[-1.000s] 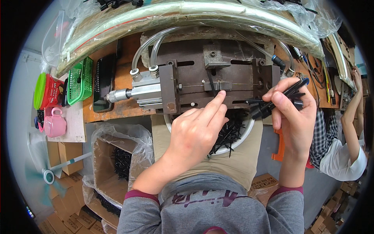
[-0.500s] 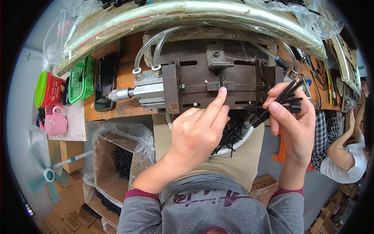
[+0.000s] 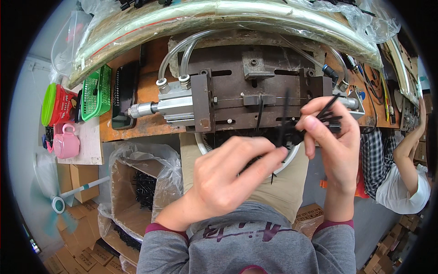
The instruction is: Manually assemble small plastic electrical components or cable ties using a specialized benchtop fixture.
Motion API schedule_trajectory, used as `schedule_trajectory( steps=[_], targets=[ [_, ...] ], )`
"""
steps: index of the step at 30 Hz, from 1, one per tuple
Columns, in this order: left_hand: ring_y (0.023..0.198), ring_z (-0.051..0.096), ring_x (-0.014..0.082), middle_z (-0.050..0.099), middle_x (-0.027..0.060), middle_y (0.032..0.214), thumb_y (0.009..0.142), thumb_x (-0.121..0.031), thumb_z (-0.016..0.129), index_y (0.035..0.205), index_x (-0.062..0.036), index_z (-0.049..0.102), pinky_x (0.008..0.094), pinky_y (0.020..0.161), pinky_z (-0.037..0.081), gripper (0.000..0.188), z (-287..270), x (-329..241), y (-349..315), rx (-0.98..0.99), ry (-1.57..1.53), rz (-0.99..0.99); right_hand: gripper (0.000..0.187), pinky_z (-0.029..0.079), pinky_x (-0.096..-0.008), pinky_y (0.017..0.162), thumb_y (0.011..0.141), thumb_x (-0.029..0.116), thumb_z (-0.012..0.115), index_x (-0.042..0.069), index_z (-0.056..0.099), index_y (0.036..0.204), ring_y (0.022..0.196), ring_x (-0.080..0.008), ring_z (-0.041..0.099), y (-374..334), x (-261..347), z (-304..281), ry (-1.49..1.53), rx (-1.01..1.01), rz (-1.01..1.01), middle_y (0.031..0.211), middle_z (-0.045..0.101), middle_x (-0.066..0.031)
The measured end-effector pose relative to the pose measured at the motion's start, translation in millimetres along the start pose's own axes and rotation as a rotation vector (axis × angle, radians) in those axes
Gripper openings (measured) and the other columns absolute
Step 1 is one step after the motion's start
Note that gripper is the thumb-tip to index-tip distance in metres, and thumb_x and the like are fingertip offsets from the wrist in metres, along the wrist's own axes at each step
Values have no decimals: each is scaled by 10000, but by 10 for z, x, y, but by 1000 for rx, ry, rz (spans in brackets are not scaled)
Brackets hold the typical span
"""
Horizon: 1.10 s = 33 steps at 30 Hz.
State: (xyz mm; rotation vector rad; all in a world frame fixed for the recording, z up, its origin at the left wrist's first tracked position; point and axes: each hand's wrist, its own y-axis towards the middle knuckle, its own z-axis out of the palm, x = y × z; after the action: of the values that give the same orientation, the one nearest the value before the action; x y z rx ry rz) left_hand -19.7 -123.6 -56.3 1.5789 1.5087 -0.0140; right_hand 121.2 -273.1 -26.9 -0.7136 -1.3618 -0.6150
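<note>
Head view: At a workbench, a person's left hand (image 3: 228, 176) has thumb and forefinger pressed together, apparently pinching a black strip (image 3: 285, 115) that stands up from the fingertips, blurred. Just right of that pinch, the right hand (image 3: 335, 139) grips a splayed bundle (image 3: 331, 118) of black pieces between thumb and fingers; how many it holds cannot be told.

Beyond the left fingertips, a second strip (image 3: 260, 116) lies across a small metal block (image 3: 269, 99) on a brown steel fixture (image 3: 283, 59), its near end toward the hands. Beneath the grip, partly hidden, a white tub (image 3: 292, 157) holds loose black pieces; well to the left of the left hand, a plastic-lined carton (image 3: 124, 187) holds more.

The work looks to be midway through a batch: one strip sits at the block, while those in the hands are not yet there. Whether the seated strip is finished cannot be told.
</note>
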Motion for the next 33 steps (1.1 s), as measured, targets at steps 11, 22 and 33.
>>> schedule_trajectory(
  steps=[11,22,33],
  targets=[
    [730,693,184,722,98,1187,681,-120,833,947,-40,730,279,630,535,296,221,212,-7,71,349,-19,120,482,-222,437,940,11,647,-51,585,1022,484,-136,616,-54,10,-56,80,-13,43,860,715,-191],
    [768,700,201,706,71,943,672,-137,860,1020,-64,782,306,616,557,365,61,30,46,106,-215,0,116,369,-183,377,912,13,712,-9,599,928,461,-53,553,-31,-76,21,51,121,156,823,686,-76],
    [891,720,278,709,146,1175,682,-64,831,999,-31,734,349,807,594,333,145,190,-60,42,142,-41,141,458,-205,515,915,5,683,-26,584,1011,564,-93,595,-23,-80,-145,152,70,53,868,688,-146]
  ],
)
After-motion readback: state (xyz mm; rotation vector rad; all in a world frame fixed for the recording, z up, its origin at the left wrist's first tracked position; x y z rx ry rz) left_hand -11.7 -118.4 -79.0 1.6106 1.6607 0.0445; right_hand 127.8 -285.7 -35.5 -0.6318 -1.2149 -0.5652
